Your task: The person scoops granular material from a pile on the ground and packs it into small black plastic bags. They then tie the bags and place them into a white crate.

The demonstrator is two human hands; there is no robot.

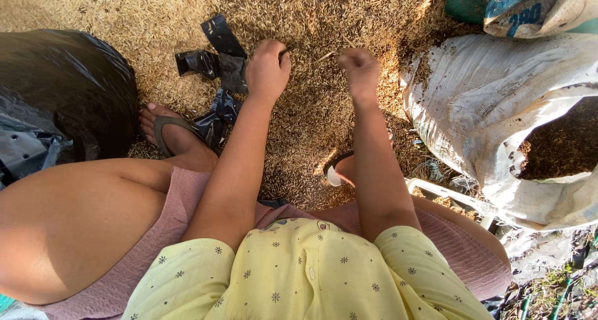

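Observation:
My left hand [268, 68] and my right hand [359, 71] are held out in front of me over a ground covered with pale rice husk [311, 108]. Both fists are closed, and a thin dry straw [327, 56] runs between them, pinched at each end. A crumpled piece of black plastic sheet [215, 61] lies on the husk just left of my left hand. My feet in sandals rest on the husk below the hands.
A large black plastic bag [65, 89] sits at the left. An open white woven sack [498, 127] holding dark brown material [560, 145] stands at the right, with another printed sack [529, 5] behind it. A white frame edge [448, 194] lies beside my right leg.

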